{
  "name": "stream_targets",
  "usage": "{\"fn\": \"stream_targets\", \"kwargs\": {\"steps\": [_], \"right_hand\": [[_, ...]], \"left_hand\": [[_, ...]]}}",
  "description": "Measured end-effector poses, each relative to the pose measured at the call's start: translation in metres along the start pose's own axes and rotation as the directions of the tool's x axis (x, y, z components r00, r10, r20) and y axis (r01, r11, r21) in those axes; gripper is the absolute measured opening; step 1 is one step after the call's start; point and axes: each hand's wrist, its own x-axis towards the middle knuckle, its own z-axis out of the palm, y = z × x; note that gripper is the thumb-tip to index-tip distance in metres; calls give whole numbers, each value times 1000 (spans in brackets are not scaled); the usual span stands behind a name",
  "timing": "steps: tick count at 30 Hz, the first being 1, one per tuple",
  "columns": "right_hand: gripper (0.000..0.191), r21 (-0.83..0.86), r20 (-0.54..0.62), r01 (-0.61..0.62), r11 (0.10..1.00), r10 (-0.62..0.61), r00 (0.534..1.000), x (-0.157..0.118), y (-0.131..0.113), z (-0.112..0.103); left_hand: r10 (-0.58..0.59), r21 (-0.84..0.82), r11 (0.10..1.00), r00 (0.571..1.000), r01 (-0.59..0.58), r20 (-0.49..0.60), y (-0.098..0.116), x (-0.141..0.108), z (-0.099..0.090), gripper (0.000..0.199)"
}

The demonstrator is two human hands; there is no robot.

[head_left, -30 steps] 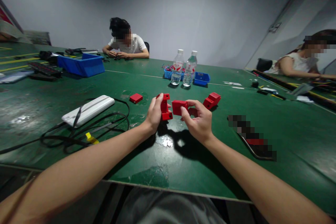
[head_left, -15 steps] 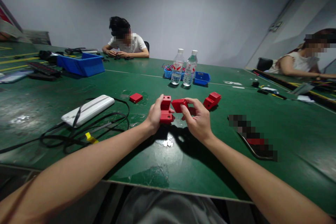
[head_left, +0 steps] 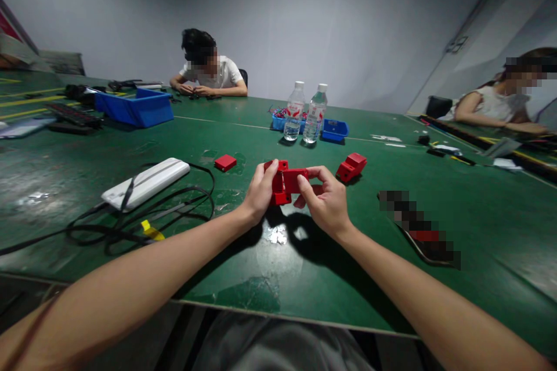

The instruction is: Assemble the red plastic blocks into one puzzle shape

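Fingers closed, my left hand [head_left: 258,192] grips a notched red block [head_left: 281,198] with small holes in its end faces. My right hand [head_left: 327,200] pinches a flat red block [head_left: 296,181] between thumb and fingers. The flat block's left end meets the notch of the other block; how deep it sits is hard to make out. Both are held above the green table. To the left lies a small square red block [head_left: 225,162], and to the right rests a stepped red block [head_left: 352,167].
A white power bank [head_left: 148,182] and looped black cable [head_left: 174,217] lie left. Two water bottles [head_left: 294,113] stand ahead beside small blue trays [head_left: 335,129]. A larger blue bin [head_left: 139,109] is further left, a pixelated dark flat object [head_left: 418,229] right. Co-workers sit across and right.
The flat red block has moved left and turned, closing the gap to the notched block, and now meets its notch. My left hand has tilted its block slightly.
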Motion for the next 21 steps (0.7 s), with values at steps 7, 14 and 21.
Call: {"fn": "stream_targets", "kwargs": {"steps": [7, 14, 21], "right_hand": [[23, -27, -9, -45, 999, 44, 999, -1, -3, -1], [24, -55, -42, -56, 997, 53, 998, 0, -3, -1], [26, -64, -39, -61, 996, 59, 998, 1, -1, -1]], "left_hand": [[-31, 0, 1000, 996, 31, 80, -3, 1, 1, 47], [58, 95, 993, 989, -72, 140, -8, 1, -3, 57], [85, 93, 991, 983, -101, 165, -9, 3, -5, 65]]}}
